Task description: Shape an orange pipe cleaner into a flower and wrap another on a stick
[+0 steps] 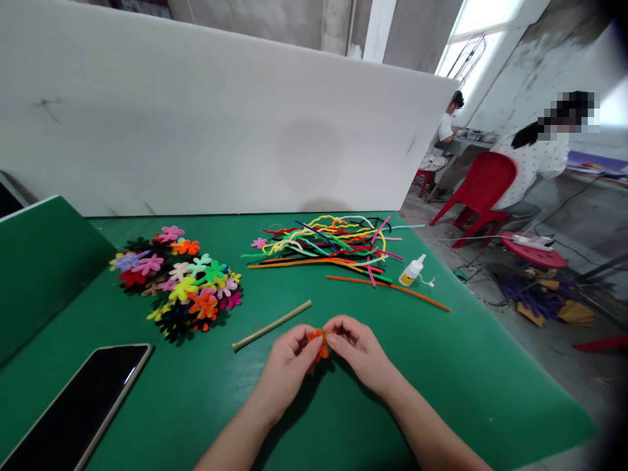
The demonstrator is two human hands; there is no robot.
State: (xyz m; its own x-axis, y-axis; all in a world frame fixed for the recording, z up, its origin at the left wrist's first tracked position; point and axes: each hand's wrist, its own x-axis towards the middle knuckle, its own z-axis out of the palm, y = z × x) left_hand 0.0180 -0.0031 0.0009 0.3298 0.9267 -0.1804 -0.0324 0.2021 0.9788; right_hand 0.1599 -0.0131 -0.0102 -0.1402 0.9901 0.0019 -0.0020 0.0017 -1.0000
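Between my two hands, just above the green table, is a small orange pipe-cleaner flower, partly covered by the fingers. My left hand is closed, its thumb and fingers pinching the flower's left side. At the flower's upper right, my right hand pinches with thumb and forefinger; its fingertips hide exactly what part they grip. A thin pale-green stick lies just beyond my left hand. Farther off rests a single orange pipe cleaner, near a small white glue bottle with its cap off to the side.
Many-coloured fuzzy flowers are heaped at left, and loose pipe cleaners lie tangled at the back. A phone is at the near left. A white board bounds the table's back. Two people sit beyond, near a red chair.
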